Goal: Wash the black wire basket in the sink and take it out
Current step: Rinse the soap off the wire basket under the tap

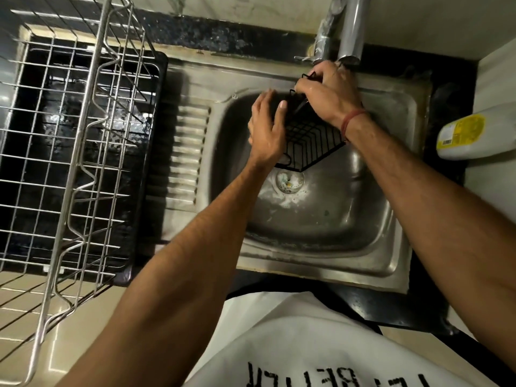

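A black wire basket (312, 141) with a grid of thin bars is held tilted over the far part of a stainless steel sink (391, 247), above the bowl and clear of its floor. Its lowest corner points toward the round drain strainer (289, 182), which sits near the middle of the bowl with some foam around it.

The left hand (266, 129) lies against the left side of the basket, fingers fairly straight and close together, the thumb laid along the basket's edge; it presses rather than clasps. The right hand (329, 93) is at the basket's far upper rim, its fingers curled down over the wire there, pinching the rim. A red thread band (352, 120) circles the right wrist.

Just beyond the right hand a chrome tap (352, 26) rises from the far edge of the sink. Whether water is running cannot be told.

To the left of the bowl is the ribbed steel draining board (187, 152), and further left a large silver wire dish rack (69, 163) stands over a black tray (156, 174). At the right, on the dark counter (446, 174) beside the sink, a white plastic bottle with a yellow label (474, 135) lies on its side. At the near edge a white shirt with black lettering (307, 353) shows.
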